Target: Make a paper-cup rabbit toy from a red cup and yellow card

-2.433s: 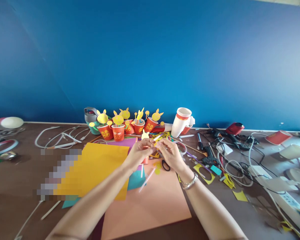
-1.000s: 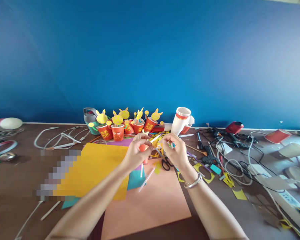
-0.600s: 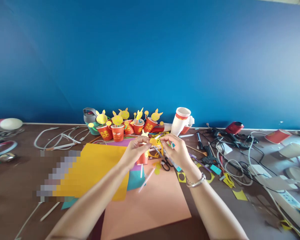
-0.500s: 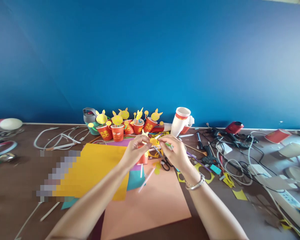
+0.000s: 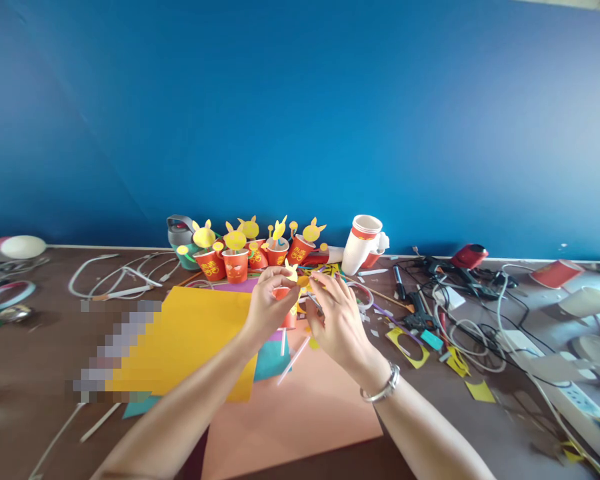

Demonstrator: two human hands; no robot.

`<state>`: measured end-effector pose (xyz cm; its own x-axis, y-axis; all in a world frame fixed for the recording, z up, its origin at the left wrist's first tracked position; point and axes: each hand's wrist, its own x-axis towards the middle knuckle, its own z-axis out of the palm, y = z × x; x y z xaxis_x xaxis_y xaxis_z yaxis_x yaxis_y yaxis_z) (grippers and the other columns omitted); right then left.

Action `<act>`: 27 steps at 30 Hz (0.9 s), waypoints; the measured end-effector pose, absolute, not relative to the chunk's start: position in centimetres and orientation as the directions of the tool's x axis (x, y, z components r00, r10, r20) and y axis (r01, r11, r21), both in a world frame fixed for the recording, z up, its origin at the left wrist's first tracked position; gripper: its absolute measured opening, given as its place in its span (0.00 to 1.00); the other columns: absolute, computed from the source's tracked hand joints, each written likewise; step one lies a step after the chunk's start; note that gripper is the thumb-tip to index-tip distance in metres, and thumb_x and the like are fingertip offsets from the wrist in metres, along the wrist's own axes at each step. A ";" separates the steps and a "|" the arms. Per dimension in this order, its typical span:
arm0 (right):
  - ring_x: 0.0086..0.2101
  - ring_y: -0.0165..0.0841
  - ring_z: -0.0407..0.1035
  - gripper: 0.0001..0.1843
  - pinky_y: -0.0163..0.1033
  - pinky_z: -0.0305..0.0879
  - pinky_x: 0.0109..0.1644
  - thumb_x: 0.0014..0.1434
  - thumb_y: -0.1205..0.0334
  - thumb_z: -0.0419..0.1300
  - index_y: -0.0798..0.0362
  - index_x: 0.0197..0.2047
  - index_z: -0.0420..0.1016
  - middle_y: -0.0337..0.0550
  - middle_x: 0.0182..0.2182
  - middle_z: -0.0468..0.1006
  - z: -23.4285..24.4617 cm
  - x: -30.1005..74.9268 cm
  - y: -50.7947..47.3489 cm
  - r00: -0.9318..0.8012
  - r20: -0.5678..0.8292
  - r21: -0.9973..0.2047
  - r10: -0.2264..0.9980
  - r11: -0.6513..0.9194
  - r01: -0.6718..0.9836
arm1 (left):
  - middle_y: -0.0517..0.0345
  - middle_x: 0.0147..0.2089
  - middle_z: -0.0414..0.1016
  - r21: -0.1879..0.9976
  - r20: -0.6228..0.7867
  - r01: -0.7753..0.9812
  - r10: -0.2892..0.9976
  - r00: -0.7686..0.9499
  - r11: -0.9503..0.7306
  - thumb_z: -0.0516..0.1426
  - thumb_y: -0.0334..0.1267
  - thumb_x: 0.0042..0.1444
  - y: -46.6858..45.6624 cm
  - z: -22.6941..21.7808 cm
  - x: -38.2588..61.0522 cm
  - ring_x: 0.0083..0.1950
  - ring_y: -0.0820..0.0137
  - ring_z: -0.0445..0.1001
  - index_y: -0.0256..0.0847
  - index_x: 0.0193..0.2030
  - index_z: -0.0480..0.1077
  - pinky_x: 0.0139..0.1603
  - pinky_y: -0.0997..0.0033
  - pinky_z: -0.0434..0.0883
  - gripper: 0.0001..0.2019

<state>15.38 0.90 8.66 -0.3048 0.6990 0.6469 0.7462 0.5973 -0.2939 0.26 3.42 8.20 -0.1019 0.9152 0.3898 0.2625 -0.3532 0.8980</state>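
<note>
Partly hidden: left hand (image 5: 269, 305) grasping red cup (image 5: 287, 319), fingers covering its upper side | right hand (image 5: 337, 321) at yellow disc (image 5: 303, 281), grip cannot be told

Brown tabletop (image 5: 25, 353), crowded end to end: salmon-pink card sheet (image 5: 290, 427) just beside yellow card sheet (image 5: 195, 353), teal card piece (image 5: 271, 363) between them; along back edge, red paper cups (image 5: 236, 267) with yellow rabbit cutouts on sticks, upright, and white paper cup stack (image 5: 357, 247); at right, hot glue gun (image 5: 419, 319), tangled cables (image 5: 473, 333), yellow card offcuts (image 5: 407, 347), white power strip (image 5: 575, 400); at left, white cables (image 5: 115, 275)
</note>
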 end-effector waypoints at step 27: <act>0.27 0.29 0.65 0.13 0.35 0.61 0.32 0.45 0.55 0.68 0.54 0.29 0.72 0.38 0.25 0.73 8.0 17.5 5.3 0.042 0.113 -0.966 0.993 0.120 -0.229 | 0.42 0.52 0.72 0.697 0.277 0.714 0.941 -0.194 -0.058 0.59 0.42 0.47 7.3 5.7 -2.9 0.57 0.52 0.67 0.37 0.47 0.68 0.54 0.57 0.62 0.20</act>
